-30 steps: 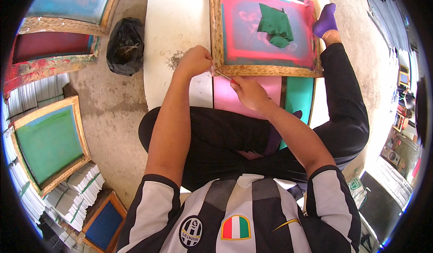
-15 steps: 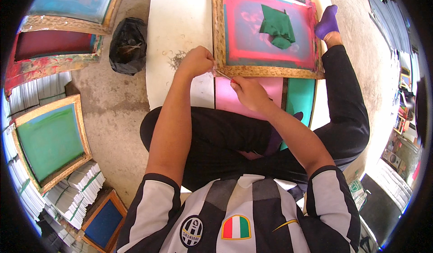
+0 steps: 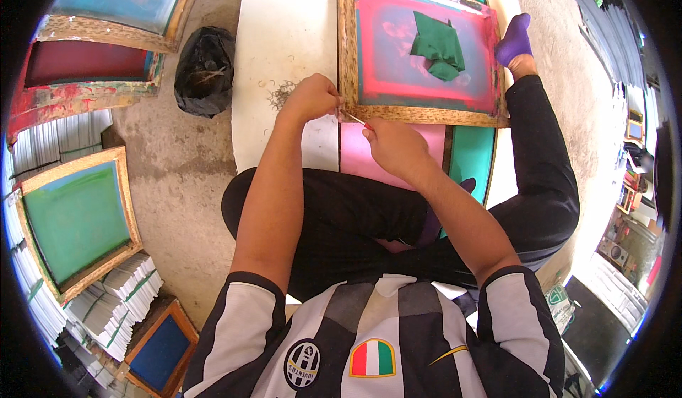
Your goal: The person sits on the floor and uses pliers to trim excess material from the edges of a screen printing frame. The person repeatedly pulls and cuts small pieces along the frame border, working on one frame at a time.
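Observation:
A wooden screen-printing frame (image 3: 426, 115) lies before me, its mesh pink and blue-grey with a dark green cloth (image 3: 438, 45) on top. At its near left corner my left hand (image 3: 311, 100) is closed in a pinch. What its fingertips hold is too small to make out. Just right of it, my right hand (image 3: 398, 146) is closed around a red-handled tool with a thin metal shaft (image 3: 356, 120). The tool's tip points at that same corner, close to my left fingertips. A small heap of thin dark bits (image 3: 282, 96) lies beside my left wrist on the white board (image 3: 284, 22).
A black plastic bag (image 3: 204, 71) stands on the concrete floor (image 3: 170, 185) at the left. Beyond it are more screen frames, one with green mesh (image 3: 78, 217), and tied paper stacks (image 3: 117, 295). Pink and teal panels (image 3: 470, 158) lie under the frame. My legs flank the work.
The view has shifted slightly. Both hands stay at the frame's corner, with the right hand and tool turned a little.

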`<state>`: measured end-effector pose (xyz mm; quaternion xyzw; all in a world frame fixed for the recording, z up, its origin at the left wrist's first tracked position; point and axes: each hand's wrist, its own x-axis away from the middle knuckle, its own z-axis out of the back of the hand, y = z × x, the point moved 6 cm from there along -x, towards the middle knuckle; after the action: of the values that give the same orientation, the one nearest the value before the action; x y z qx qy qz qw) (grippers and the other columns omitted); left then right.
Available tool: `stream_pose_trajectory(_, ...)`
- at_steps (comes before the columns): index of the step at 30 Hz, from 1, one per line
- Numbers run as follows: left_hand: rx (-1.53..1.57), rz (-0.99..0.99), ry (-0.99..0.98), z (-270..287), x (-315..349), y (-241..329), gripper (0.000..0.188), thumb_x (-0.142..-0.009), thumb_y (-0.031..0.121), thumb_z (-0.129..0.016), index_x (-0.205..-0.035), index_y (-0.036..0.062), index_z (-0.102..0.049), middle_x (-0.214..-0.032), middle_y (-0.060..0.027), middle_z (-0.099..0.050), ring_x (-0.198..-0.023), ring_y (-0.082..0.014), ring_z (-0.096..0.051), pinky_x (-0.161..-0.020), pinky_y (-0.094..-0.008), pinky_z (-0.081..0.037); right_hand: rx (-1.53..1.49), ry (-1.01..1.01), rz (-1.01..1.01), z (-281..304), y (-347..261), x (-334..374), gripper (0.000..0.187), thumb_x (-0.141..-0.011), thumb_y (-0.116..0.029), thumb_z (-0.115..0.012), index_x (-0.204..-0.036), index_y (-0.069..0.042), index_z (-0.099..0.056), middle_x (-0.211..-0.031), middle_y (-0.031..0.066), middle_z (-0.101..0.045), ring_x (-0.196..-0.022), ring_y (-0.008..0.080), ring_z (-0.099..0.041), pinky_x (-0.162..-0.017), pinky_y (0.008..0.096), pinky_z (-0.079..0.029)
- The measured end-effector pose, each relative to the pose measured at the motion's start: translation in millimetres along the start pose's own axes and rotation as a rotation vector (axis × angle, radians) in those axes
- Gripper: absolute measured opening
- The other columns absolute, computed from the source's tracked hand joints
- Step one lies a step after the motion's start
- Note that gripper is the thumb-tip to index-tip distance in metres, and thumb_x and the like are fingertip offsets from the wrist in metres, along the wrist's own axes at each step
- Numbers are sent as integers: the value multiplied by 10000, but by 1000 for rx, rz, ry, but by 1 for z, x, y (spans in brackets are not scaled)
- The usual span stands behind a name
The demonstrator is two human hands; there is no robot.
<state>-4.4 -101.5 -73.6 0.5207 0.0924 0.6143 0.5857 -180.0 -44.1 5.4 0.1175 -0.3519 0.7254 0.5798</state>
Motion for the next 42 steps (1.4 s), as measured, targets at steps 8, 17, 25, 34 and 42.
stream_pose_trajectory(8,50,-30,-29,3,5,0,265,-866,229,-733,-810,-27,-773,-698,-114,-735,-592,-194,-647,-568,-384,-504,-49,102,2,2,1,17,292,-1012,-280,-512,-1123,-54,-660,-975,232,-709,-935,430,-678,-815,556,-512)
stream_pose_trajectory(17,14,-18,-32,0,5,-2,271,-878,244,-716,-824,-12,-787,-716,-114,-744,-593,-202,-647,-579,-375,-509,-18,164,-17,6,3,21,293,-995,-273,-552,-1176,-75,-669,-963,229,-713,-924,431,-674,-792,553,-504)
stream_pose_trajectory(25,30,-50,-27,-1,7,-1,197,-770,185,-739,-782,-5,-786,-720,-138,-740,-635,-235,-688,-630,-383,-528,-1,182,11,1,4,15,285,-993,-265,-552,-1170,-76,-671,-953,238,-710,-896,441,-676,-782,563,-510)
stream_pose_trajectory(34,-22,39,-26,-7,7,-5,143,-775,137,-725,-781,11,-793,-702,-144,-733,-652,-237,-698,-651,-390,-533,96,116,-61,-1,-7,13,321,-1003,-243,-512,-1234,-53,-629,-971,240,-712,-909,437,-696,-798,567,-531)
stream_pose_trajectory(42,64,35,-29,-17,21,-10,136,-770,110,-714,-798,3,-794,-665,-142,-713,-625,-223,-667,-636,-380,-516,291,42,-88,-6,-28,6,286,-961,-162,-515,-1165,2,-632,-966,277,-715,-910,409,-728,-759,540,-581)
